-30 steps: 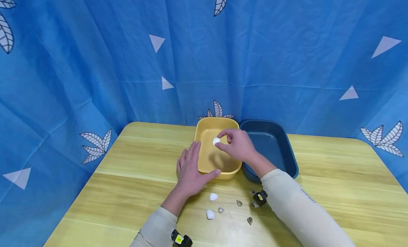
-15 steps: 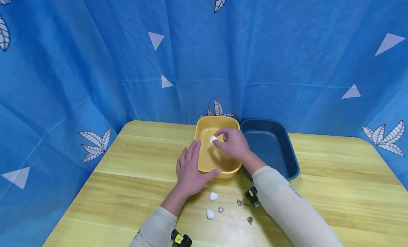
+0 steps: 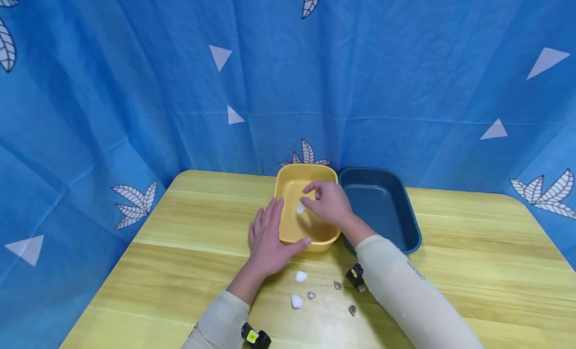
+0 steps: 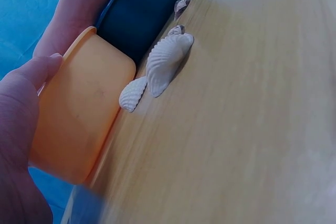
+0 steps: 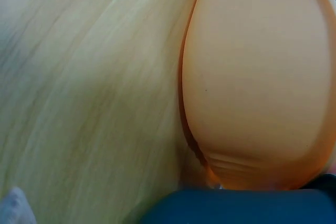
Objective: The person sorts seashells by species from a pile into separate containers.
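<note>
A white seashell (image 3: 300, 208) shows just below the fingertips of my right hand (image 3: 332, 203), inside the yellow container (image 3: 290, 228). Thumb and index finger are parted, and the shell looks free of them; whether it touches the bottom I cannot tell. My left hand (image 3: 271, 244) rests against the container's near left corner. Its fingers stretch along the left side, and the thumb lies on the front rim. Two more white shells, a smaller one (image 3: 301, 276) and a larger ribbed one (image 4: 167, 64), lie on the table in front.
Right beside the yellow container stands a dark blue container (image 3: 378, 209). Several small brownish shells, among them one shell (image 3: 311, 295) and another shell (image 3: 352, 310), lie on the wooden table (image 3: 180, 269). A blue curtain (image 3: 279, 79) hangs behind the table.
My right hand moved slightly left, then its thumb and index finger let go of the white shell, which now sits lower than the fingertips. The left hand has stayed in place.
</note>
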A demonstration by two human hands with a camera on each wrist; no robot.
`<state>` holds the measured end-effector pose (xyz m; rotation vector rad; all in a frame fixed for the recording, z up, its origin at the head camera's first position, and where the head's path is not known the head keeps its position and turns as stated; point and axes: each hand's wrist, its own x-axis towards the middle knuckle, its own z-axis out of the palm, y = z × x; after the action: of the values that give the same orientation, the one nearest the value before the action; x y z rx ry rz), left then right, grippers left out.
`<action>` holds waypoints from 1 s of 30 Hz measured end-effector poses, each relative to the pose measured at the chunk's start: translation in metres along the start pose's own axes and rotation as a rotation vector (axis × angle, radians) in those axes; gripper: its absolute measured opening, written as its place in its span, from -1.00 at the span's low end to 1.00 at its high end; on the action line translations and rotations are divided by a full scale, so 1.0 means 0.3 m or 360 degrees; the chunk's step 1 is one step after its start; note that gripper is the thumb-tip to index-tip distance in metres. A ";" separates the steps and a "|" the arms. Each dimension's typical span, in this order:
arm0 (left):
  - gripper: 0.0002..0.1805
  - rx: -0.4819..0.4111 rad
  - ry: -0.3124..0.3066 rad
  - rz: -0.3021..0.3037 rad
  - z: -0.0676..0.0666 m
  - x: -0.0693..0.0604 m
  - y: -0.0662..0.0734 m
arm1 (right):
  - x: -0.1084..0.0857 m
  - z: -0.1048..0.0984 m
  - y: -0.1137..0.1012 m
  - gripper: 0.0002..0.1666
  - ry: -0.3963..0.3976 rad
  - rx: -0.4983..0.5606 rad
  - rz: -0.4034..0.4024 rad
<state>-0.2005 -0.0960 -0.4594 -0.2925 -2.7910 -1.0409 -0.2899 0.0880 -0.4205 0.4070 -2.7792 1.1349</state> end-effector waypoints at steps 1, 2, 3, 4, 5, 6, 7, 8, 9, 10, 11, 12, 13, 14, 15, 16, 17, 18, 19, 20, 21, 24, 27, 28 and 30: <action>0.22 0.0004 -0.0002 -0.0002 0.000 0.000 0.000 | 0.000 0.000 0.001 -0.75 0.0003 0.0007 0.0000; 0.22 0.0003 -0.0001 -0.0003 0.001 0.000 0.000 | 0.001 0.000 0.003 -0.75 0.0008 0.0016 0.0000; 0.22 0.0003 0.0001 -0.0002 0.001 0.000 0.000 | 0.001 0.000 0.004 -0.74 0.0014 0.0033 0.0002; 0.22 0.0000 0.0003 0.0000 0.001 0.000 0.001 | 0.001 -0.001 0.005 -0.74 0.0020 0.0053 0.0003; 0.22 0.0005 0.0004 0.0001 0.001 0.000 0.001 | 0.002 -0.001 0.006 -0.73 0.0025 0.0073 0.0006; 0.22 0.0010 0.0007 0.0003 0.002 0.000 0.000 | 0.001 -0.002 0.007 -0.72 0.0030 0.0093 0.0001; 0.22 0.0016 0.0009 0.0004 0.002 0.000 0.000 | 0.001 -0.004 0.006 -0.71 0.0034 0.0110 -0.0004; 0.22 0.0021 0.0012 0.0006 0.003 0.000 -0.001 | -0.001 -0.006 0.006 -0.70 0.0040 0.0127 -0.0005; 0.22 0.0026 0.0015 0.0009 0.004 0.000 -0.001 | -0.004 -0.010 0.004 -0.68 0.0046 0.0145 -0.0010; 0.22 0.0029 0.0018 0.0011 0.004 0.001 -0.002 | -0.007 -0.014 0.002 -0.67 0.0052 0.0154 -0.0017; 0.23 0.0035 0.0020 0.0012 0.005 0.001 -0.003 | -0.010 -0.018 0.000 -0.66 0.0058 0.0162 -0.0023; 0.23 0.0036 0.0022 0.0011 0.006 0.001 -0.003 | -0.015 -0.024 -0.002 -0.65 0.0065 0.0172 -0.0031; 0.23 0.0036 0.0022 0.0009 0.006 0.001 -0.003 | -0.021 -0.029 -0.005 -0.65 0.0069 0.0182 -0.0030; 0.23 0.0035 0.0023 0.0007 0.006 0.001 -0.002 | -0.027 -0.035 -0.007 -0.65 0.0073 0.0192 -0.0032; 0.23 0.0031 0.0026 0.0007 0.006 0.001 -0.003 | -0.035 -0.042 -0.010 -0.65 0.0073 0.0204 -0.0035; 0.23 0.0024 0.0030 0.0007 0.007 0.001 -0.002 | -0.042 -0.048 -0.011 -0.66 0.0075 0.0211 -0.0036; 0.23 0.0021 0.0031 0.0006 0.007 0.001 -0.001 | -0.051 -0.055 -0.012 -0.67 0.0073 0.0221 -0.0034; 0.22 0.0016 0.0032 0.0004 0.008 0.002 0.000 | -0.060 -0.061 -0.014 -0.67 0.0069 0.0233 -0.0035; 0.22 0.0012 0.0032 0.0003 0.008 0.002 0.001 | -0.070 -0.068 -0.018 -0.67 0.0064 0.0245 -0.0035; 0.22 0.0012 0.0032 0.0001 0.009 0.003 0.001 | -0.080 -0.075 -0.021 -0.67 0.0061 0.0255 -0.0043; 0.22 0.0015 0.0029 -0.0003 0.009 0.003 0.002 | -0.091 -0.082 -0.024 -0.67 0.0055 0.0270 -0.0046; 0.22 0.0042 0.0018 -0.0012 0.011 0.005 0.003 | -0.123 -0.101 -0.036 -0.65 0.0052 0.0282 -0.0078; 0.22 0.0063 0.0021 -0.0008 0.009 0.006 0.001 | -0.159 -0.122 -0.051 -0.64 0.0050 0.0290 -0.0105; 0.22 0.0059 0.0022 -0.0005 0.010 0.006 0.000 | -0.171 -0.128 -0.055 -0.65 0.0051 0.0286 -0.0113; 0.22 0.0051 0.0022 -0.0009 0.008 0.005 0.000 | -0.196 -0.139 -0.062 -0.65 0.0041 0.0295 -0.0119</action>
<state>-0.2021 -0.0943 -0.4609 -0.2729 -2.7947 -0.9946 -0.2281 0.1165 -0.3901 0.5057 -2.6223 1.3746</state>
